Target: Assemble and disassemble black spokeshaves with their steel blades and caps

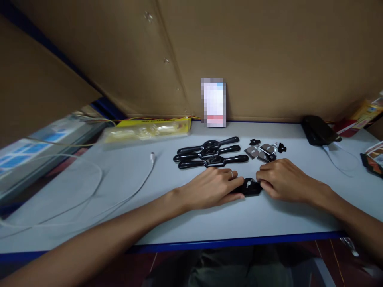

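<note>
The left hand (pixel 217 186) and right hand (pixel 279 181) grasped a black tool (pixel 253 188), seemingly by its mostly hidden ends, near three similar tools (pixel 211 152) on the surface (pixel 167 231).

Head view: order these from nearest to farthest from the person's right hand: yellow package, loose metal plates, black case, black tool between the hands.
From the right hand:
1. Black tool: at its fingers, toward the left hand.
2. Loose metal plates: just beyond it.
3. Black case: back right.
4. Yellow package: back left.
</note>
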`<state>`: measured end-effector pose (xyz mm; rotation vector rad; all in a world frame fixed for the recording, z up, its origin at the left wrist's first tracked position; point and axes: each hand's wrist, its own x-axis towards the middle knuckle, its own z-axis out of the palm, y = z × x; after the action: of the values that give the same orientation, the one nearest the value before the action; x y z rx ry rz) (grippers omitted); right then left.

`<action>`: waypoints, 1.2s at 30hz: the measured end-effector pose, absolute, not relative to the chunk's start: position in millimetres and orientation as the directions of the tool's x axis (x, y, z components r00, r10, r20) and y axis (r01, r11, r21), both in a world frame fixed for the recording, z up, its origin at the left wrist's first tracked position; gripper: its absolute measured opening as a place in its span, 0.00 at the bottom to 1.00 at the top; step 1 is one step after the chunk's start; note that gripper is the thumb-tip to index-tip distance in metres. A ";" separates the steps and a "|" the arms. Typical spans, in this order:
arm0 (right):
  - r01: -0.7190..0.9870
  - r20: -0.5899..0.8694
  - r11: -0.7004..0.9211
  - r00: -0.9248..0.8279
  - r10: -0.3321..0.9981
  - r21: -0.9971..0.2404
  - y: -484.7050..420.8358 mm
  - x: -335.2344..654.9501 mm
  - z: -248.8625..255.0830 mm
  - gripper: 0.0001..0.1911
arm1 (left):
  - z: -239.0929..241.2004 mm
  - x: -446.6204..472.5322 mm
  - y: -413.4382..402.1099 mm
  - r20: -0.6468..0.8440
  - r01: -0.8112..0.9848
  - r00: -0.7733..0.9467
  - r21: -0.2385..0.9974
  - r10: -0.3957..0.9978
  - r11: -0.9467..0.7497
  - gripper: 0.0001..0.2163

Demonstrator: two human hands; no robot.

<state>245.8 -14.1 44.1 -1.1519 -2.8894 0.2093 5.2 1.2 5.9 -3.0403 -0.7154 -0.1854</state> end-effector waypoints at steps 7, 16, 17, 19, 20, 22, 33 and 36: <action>0.626 -0.061 0.778 -0.780 0.623 -0.051 -14.5 243.3 40.6 0.09 | 5.7 5.5 0.8 0.149 0.416 0.899 -0.001 0.411 -0.909 0.21; 0.677 -0.037 0.726 -0.734 0.679 -0.122 -11.7 242.6 38.9 0.09 | 5.3 4.5 1.3 0.160 0.395 0.908 -0.022 0.387 -0.918 0.21; 0.681 -0.031 0.720 -0.729 0.684 -0.134 -11.7 242.5 38.6 0.09 | 5.1 4.7 1.4 0.154 0.398 0.907 -0.019 0.391 -0.917 0.21; 0.677 -0.028 0.721 -0.732 0.681 -0.151 -12.0 242.5 38.1 0.09 | 5.0 5.1 1.5 0.136 0.409 0.905 -0.015 0.404 -0.912 0.21; 0.673 -0.027 0.723 -0.735 0.678 -0.157 -12.2 242.6 38.0 0.09 | 5.1 5.3 1.5 0.129 0.413 0.904 -0.013 0.408 -0.911 0.21; 0.671 -0.029 0.723 -0.736 0.676 -0.163 -12.6 242.9 37.8 0.09 | 5.7 5.5 1.2 0.120 0.417 0.903 -0.013 0.413 -0.909 0.21; 0.659 -0.028 0.735 -0.747 0.664 -0.159 -12.0 244.5 36.4 0.09 | 8.1 5.3 0.7 0.104 0.414 0.905 0.013 0.414 -0.910 0.21; 0.663 -0.032 0.732 -0.744 0.667 -0.158 -11.7 244.7 36.6 0.09 | 8.0 5.6 0.7 0.111 0.415 0.904 0.012 0.414 -0.910 0.21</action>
<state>244.7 -11.7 36.6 -1.1134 -2.8983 0.2487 5.6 0.7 8.0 -3.0537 -0.6644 -0.1738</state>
